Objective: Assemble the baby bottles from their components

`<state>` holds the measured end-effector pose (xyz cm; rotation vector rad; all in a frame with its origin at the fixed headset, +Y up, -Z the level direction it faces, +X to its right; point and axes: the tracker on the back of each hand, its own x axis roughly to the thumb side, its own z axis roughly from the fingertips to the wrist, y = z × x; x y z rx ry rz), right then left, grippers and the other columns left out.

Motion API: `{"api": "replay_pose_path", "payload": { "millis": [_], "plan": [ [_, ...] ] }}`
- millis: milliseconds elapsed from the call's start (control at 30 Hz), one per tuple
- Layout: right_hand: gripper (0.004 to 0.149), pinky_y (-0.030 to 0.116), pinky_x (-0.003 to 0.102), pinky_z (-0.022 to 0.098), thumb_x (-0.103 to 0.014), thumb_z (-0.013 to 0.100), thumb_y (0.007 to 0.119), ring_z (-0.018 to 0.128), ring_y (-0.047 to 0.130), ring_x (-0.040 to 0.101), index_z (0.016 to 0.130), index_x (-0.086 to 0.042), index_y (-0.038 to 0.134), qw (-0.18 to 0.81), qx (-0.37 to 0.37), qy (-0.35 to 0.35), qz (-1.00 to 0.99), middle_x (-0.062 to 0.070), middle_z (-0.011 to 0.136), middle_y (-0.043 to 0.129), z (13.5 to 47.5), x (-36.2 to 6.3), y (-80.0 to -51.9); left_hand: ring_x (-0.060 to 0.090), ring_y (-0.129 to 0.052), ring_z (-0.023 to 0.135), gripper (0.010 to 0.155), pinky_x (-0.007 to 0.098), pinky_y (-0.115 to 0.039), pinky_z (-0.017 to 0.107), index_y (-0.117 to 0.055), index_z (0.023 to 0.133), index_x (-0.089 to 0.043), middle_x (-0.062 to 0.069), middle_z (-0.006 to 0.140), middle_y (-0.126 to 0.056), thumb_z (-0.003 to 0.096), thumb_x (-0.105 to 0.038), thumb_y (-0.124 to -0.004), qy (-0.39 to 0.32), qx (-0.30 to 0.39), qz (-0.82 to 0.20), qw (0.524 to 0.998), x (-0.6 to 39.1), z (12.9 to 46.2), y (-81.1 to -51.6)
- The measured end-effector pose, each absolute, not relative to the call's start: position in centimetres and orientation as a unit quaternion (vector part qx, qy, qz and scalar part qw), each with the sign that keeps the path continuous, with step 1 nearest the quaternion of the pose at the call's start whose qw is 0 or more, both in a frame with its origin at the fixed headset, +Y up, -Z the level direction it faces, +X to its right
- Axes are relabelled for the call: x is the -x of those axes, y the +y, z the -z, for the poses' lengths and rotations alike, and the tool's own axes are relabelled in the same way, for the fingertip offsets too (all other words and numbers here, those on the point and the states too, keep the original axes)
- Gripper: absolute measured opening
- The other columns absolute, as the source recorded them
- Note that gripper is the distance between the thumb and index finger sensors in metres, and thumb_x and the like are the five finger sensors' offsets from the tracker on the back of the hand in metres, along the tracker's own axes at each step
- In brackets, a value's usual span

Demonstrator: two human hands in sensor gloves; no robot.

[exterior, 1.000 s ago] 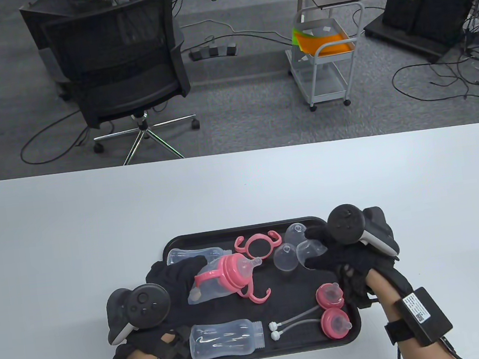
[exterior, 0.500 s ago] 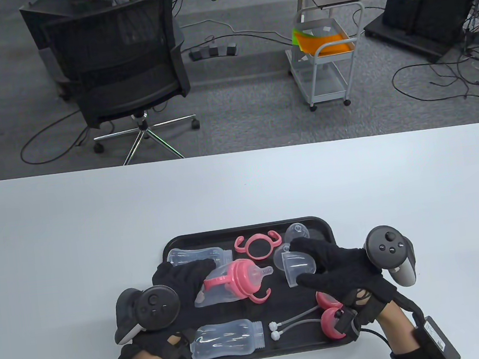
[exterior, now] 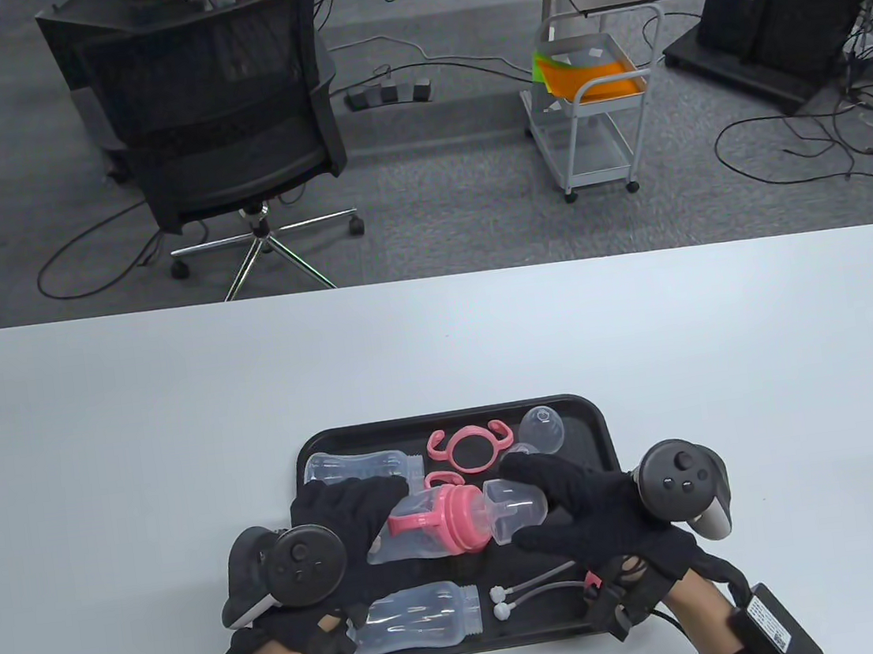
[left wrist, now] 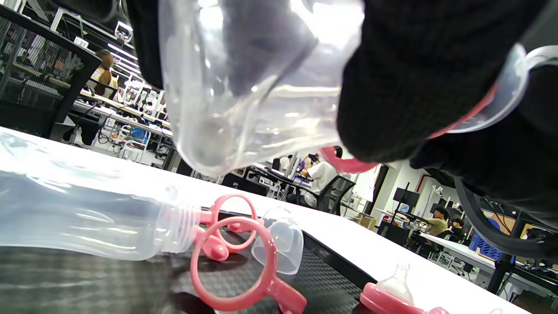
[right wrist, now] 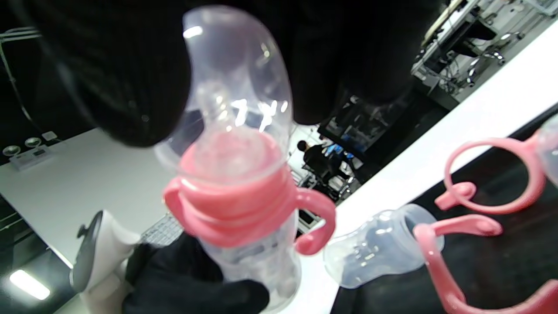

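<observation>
Glossy clear plastic bottle (pink collar); matt tray

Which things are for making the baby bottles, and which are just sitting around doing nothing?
For the job:
- clear plastic bottle with pink collar and handles, held by the left hand
- clear dome cap, pushed on by the right hand
- spare clear bottle
- loose pink handle ring
- black tray

Just around:
- black mesh office chair
- white wheeled cart

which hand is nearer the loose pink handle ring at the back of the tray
Left. The left hand lies just front-left of the handle ring; the right hand is farther off, front-right.
</observation>
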<state>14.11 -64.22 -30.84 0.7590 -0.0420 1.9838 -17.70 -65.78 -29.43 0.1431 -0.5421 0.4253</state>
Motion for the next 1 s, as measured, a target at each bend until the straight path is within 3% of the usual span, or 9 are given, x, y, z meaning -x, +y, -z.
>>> {"api": "replay_pose_path", "payload": {
  "millis": [300, 433, 500, 600, 1000],
  "plan": [
    [0.077, 0.086, 0.045, 0.061, -0.041, 0.033, 0.098, 0.084, 0.091, 0.031, 0.101, -0.022, 0.067, 0.442, -0.319, -0.050, -0.837, 0.009, 0.100, 0.076, 29.9, -13.2, -63.9, 0.056, -0.084, 0.093, 0.093, 0.076, -0.061, 0.070, -0.057, 0.112, -0.036, -0.002, 0.112, -0.066, 0.0372, -0.059, -0.107, -0.264, -0.054, -0.206, 0.941, 17.0, 29.1, -65.6],
    [0.074, 0.091, 0.043, 0.058, -0.041, 0.033, 0.098, 0.079, 0.096, 0.036, 0.100, -0.029, 0.070, 0.446, -0.309, -0.050, -0.839, 0.019, 0.098, 0.078, 30.0, -13.4, -63.8, 0.054, -0.088, 0.088, 0.093, 0.074, -0.065, 0.069, -0.057, 0.112, -0.037, -0.002, 0.112, -0.067, 0.0372, -0.061, -0.106, -0.262, -0.058, -0.198, 0.943, 16.8, 29.0, -65.6],
    [0.074, 0.092, 0.043, 0.056, -0.041, 0.032, 0.099, 0.078, 0.098, 0.034, 0.099, -0.029, 0.070, 0.450, -0.310, -0.052, -0.836, 0.015, 0.096, 0.082, 30.0, -13.5, -63.8, 0.052, -0.089, 0.089, 0.093, 0.073, -0.065, 0.070, -0.058, 0.112, -0.036, -0.003, 0.111, -0.069, 0.0364, -0.062, -0.106, -0.265, -0.068, -0.198, 0.941, 16.7, 28.9, -65.5],
    [0.082, 0.093, 0.040, 0.057, -0.043, 0.031, 0.098, 0.079, 0.099, 0.030, 0.101, -0.016, 0.065, 0.444, -0.307, -0.061, -0.840, 0.012, 0.096, 0.082, 30.0, -13.6, -63.6, 0.052, -0.089, 0.088, 0.093, 0.073, -0.065, 0.069, -0.060, 0.111, -0.035, -0.001, 0.110, -0.070, 0.0355, -0.061, -0.107, -0.260, -0.093, -0.197, 0.941, 16.6, 28.7, -65.2],
    [0.075, 0.092, 0.037, 0.060, -0.044, 0.030, 0.096, 0.081, 0.098, 0.024, 0.099, -0.030, 0.068, 0.421, -0.305, -0.099, -0.848, 0.004, 0.098, 0.081, 29.7, -13.6, -63.3, 0.057, -0.086, 0.087, 0.092, 0.074, -0.068, 0.066, -0.067, 0.108, -0.036, 0.001, 0.108, -0.074, 0.0307, -0.052, -0.115, -0.221, -0.144, -0.204, 0.943, 16.2, 27.6, -63.8]
  ]
}}
